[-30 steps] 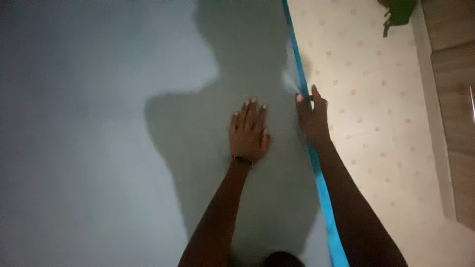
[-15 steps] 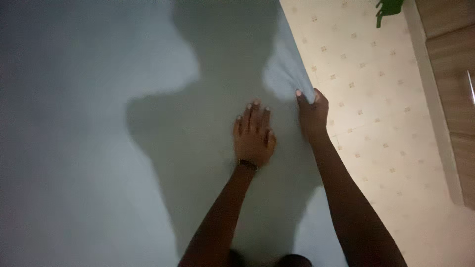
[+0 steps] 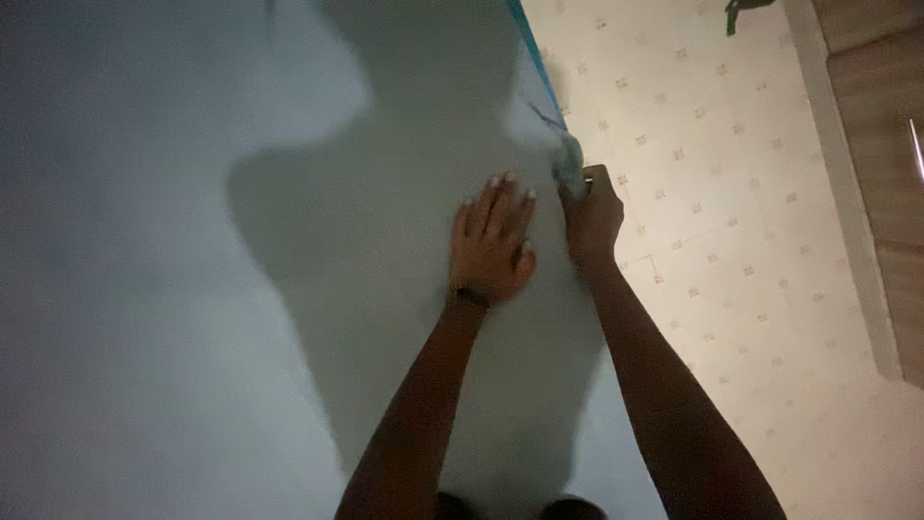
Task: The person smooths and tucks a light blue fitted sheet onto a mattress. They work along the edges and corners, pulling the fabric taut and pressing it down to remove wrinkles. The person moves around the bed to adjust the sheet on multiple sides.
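Surface: a pale grey-green sheet [image 3: 173,289] is spread flat and fills most of the view; the person's shadow is cast across it.
Left hand [image 3: 493,248]: laid palm-down on the sheet, fingers straight and slightly spread, a dark band worn at the wrist.
Right hand [image 3: 589,220]: closed at the sheet's right edge, a small bunch of cloth pinched between its fingers.
Edge: a blue strip [image 3: 539,77] is exposed along the border beyond the bunched cloth.
Floor [image 3: 731,221]: cream patterned tiles, to the right.
Step in hand: judged as the edge being gathered and drawn while the cloth is pinned flat.
Next move calls for: steady pressure from the flat palm and a firm pinch held along the border.
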